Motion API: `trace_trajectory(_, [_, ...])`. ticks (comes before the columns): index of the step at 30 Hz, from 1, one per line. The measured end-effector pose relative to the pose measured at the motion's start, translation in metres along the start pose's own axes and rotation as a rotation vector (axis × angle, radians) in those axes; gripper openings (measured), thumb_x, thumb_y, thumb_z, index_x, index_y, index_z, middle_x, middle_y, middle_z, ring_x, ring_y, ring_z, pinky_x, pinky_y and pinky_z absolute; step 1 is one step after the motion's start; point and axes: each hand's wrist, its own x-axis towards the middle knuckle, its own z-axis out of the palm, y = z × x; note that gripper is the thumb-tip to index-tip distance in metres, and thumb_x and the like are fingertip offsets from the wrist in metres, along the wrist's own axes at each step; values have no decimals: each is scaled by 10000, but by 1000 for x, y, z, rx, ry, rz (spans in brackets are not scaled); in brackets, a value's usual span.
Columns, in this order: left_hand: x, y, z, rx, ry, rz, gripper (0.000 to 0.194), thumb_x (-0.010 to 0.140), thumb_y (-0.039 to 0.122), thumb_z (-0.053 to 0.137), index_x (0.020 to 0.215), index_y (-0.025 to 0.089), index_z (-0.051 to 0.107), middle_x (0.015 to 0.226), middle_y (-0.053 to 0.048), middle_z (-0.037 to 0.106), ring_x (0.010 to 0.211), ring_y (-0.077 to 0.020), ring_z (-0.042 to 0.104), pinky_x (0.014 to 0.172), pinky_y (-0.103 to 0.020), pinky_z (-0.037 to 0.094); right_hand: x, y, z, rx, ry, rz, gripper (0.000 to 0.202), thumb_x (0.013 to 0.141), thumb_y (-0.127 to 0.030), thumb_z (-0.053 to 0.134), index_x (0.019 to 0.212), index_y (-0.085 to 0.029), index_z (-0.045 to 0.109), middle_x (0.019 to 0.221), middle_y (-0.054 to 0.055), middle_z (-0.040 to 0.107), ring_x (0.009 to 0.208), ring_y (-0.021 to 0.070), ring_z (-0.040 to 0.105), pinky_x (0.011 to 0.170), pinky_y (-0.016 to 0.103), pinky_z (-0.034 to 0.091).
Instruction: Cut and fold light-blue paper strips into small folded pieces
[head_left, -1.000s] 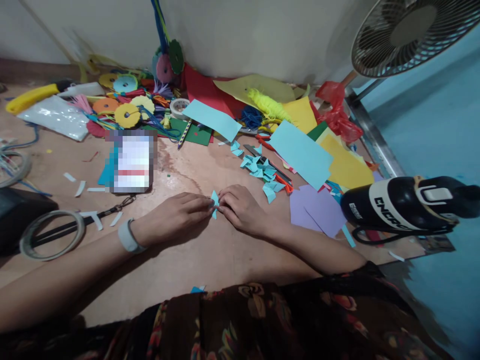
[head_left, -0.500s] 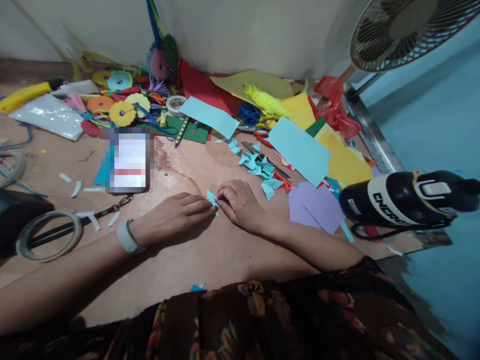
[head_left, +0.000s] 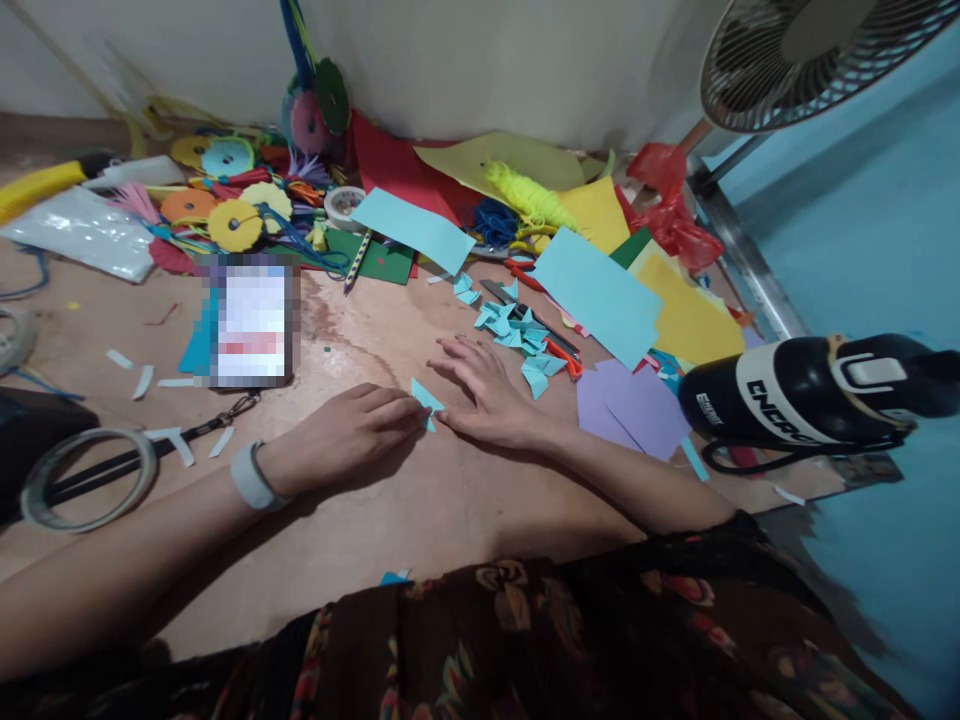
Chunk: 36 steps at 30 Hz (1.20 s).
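A small light-blue piece of folded paper (head_left: pixel 424 395) lies on the tabletop between my hands. My left hand (head_left: pixel 360 435) has its fingers pressed together, their tips holding the paper's left edge. On the other side, my right hand (head_left: pixel 489 400) spreads its fingers apart over the table, with only the thumb touching the paper's right corner. Beyond the right hand sits a loose pile of small folded light-blue paper pieces (head_left: pixel 534 362). Part of the paper is hidden under the left fingertips.
Light-blue sheets (head_left: pixel 600 290) and purple sheets (head_left: pixel 634 410) lie to the right, near a black bottle (head_left: pixel 787 405) on its side. A phone (head_left: pixel 251 325) and a tape roll (head_left: pixel 34 490) are at left. Craft discs and yarn line the back; a fan (head_left: pixel 817 60) stands right.
My right hand has opened from a pinch, its fingers spreading up and away while the thumb stays at the paper. More of the paper shows. My left hand keeps its hold.
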Motion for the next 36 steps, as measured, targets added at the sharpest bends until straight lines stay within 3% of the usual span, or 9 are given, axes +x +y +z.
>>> trace_trajectory(5, [2,0,-1,29,-16,16,220,960,153,507,1134,146,642,1083,-81,711,977,-216,668,820,-352,534,3,1,-6,57,-78,56,568,847,-393,656,1363,-216,499,1619,133,232,1527,295,124,1215,581,74])
trace_trajectory(12, [2,0,3,25,-23,-20,214,950,159,524,1135,148,632,1049,-81,705,953,-214,656,820,-352,530,5,-2,-13,123,-118,111,514,836,-197,599,1346,-201,532,1639,121,182,1540,259,67,1230,540,65])
trace_trajectory(17, [0,-2,4,36,-39,-5,241,942,137,530,1167,143,618,1065,-90,700,947,-217,653,821,-363,529,6,-5,-8,60,-70,117,577,823,-345,687,1352,-170,540,1624,163,213,1530,298,109,1227,545,65])
trace_trajectory(25, [1,-2,3,13,-18,-6,210,945,141,526,1125,147,634,1047,-87,705,929,-208,654,805,-355,532,4,4,-10,68,-113,51,518,886,-309,612,1378,-191,504,1640,140,181,1538,272,78,1225,547,59])
trace_trajectory(30, [-1,-3,5,-2,-34,-9,244,934,134,543,1164,147,626,1071,-95,697,969,-226,653,831,-365,533,4,0,-5,27,-80,64,599,873,-422,644,1394,-177,481,1633,167,187,1534,287,96,1223,556,50])
trace_trajectory(36, [-1,-3,5,-8,-57,-21,255,937,136,529,1168,161,634,1082,-99,692,972,-226,647,845,-370,528,4,4,-1,24,-64,42,625,846,-443,667,1396,-219,474,1633,136,205,1533,285,107,1219,570,51])
